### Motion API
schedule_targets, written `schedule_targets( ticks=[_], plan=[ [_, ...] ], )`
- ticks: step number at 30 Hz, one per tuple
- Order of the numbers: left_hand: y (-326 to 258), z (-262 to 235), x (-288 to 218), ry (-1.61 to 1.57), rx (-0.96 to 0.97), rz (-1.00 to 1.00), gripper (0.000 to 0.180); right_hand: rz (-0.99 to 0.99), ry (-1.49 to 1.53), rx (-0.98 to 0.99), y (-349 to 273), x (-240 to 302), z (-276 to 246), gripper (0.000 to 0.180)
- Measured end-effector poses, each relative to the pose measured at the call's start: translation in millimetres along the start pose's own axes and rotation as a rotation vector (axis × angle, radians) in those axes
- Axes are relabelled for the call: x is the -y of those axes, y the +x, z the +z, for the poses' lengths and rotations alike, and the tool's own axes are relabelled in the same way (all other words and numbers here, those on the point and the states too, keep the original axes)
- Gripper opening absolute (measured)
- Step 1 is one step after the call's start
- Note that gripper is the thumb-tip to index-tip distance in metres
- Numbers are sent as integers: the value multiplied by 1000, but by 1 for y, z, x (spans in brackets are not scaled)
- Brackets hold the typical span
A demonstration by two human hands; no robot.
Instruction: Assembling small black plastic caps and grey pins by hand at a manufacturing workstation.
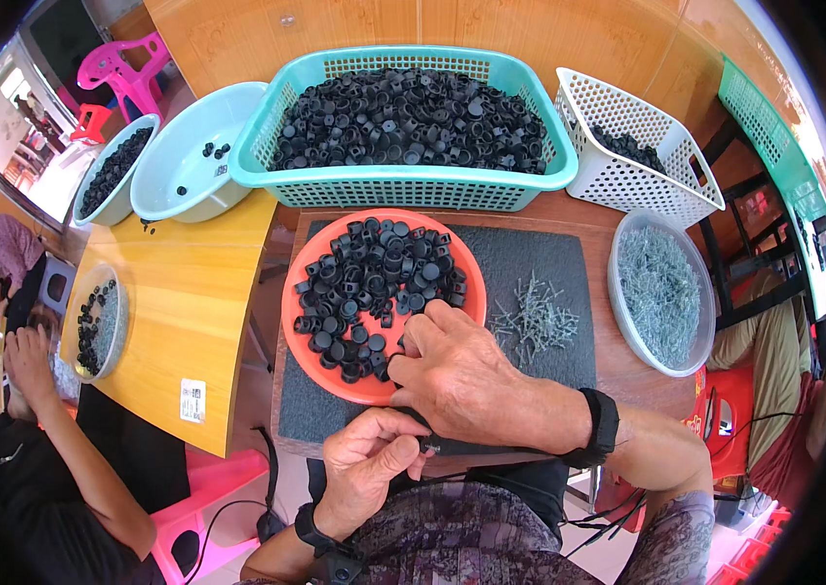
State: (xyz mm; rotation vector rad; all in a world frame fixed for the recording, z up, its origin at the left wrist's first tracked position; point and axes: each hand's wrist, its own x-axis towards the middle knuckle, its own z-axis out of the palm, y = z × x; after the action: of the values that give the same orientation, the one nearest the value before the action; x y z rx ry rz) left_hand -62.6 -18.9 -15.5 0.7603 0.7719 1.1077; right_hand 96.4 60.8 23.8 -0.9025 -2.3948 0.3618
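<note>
My left hand [369,460] is closed in a pinch on a small black plastic part [425,444], just off the near edge of the dark mat. My right hand [466,375] reaches over the near right rim of an orange-red bowl [294,361], its fingers curled together. What those fingers hold, if anything, is hidden behind the knuckles. Many small black plastic caps [364,278] with round heads fill the bowl. Beside it on the dark mat [559,258] lies a loose pile of metal screws [535,317].
A turquoise basket [413,185] of black caps stands behind the bowl. Right of it are a white perforated basket [647,190] and a clear tub of screws [661,292]. Two pale blue basins [200,156] stand left. Another person's hand [31,366] is near a tub [118,336] there.
</note>
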Motion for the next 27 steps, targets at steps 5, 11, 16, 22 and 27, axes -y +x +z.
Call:
schedule_targets(
  ticks=[5, 11, 16, 22, 27],
  plan=[
    [0, -1, -3, 2, -15, 8, 30, -80, 17, -8, -1, -3, 2, 16],
    [-2, -1, -5, 5, 5, -1, 23, -135, 103, 36, -5, -5, 6, 19],
    [0, 2, -4, -28, 16, -10, 22, 16, 193, -46, -15, -8, -1, 21],
    [7, 17, -7, -35, -24, -44, 27, 506, 869, -92, -55, 0, -27, 24],
    [15, 37, -4, -71, -14, -132, 27, 648, 1269, -358, -80, 19, -17, 20]
  ],
)
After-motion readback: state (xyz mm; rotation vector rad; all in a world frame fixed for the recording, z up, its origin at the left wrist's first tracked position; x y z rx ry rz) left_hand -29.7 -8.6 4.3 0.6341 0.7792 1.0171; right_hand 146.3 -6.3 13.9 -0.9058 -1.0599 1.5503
